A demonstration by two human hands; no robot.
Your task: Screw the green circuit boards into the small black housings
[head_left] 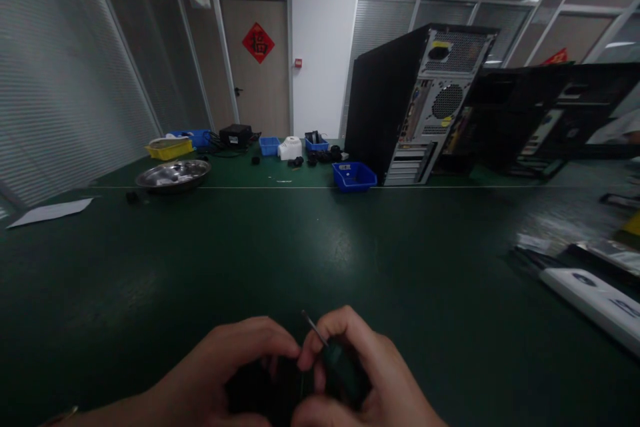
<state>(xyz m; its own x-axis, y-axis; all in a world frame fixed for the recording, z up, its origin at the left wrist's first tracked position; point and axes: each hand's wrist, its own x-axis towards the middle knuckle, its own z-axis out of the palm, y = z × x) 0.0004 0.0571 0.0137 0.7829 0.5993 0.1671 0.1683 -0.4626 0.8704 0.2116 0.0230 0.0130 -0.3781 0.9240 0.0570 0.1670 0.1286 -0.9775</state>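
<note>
**Caller 1:** Green matting covers the whole bench (320,253), and down at the near edge both hands are bunched together over something dark.

**Caller 2:** Right hand (360,373) first: fingers curled tight around a screwdriver (320,340). The thin metal shaft pokes up and to the left out of the fist, and the dark handle sits under the fingers.

**Caller 1:** And the left hand (240,367)?

**Caller 2:** Curled as well, fingertips touching the right hand's fingertips just by the shaft. Between and under the 2 hands sits a small dark object (265,393). It is too dim to say what it is, and I cannot tell whether the left hand truly grips it or only rests on it.

**Caller 1:** So the screwdriver is right at the bottom centre, held above the bench, tip raised.

**Caller 2:** Correct. Further out, a round metal bowl (173,175) sits at the left, with a yellow tray (169,148) behind it and a sheet of white paper (50,212) near the left edge.

**Caller 1:** Centre back, a blue bin (354,177) stands just beside an upright black computer tower (415,103), rear panel facing us.

**Caller 2:** A 2nd dark computer case (530,120) lies open to its right. Near the right edge, a long white device (595,303) rests on the bench, well apart from the hands.
</note>
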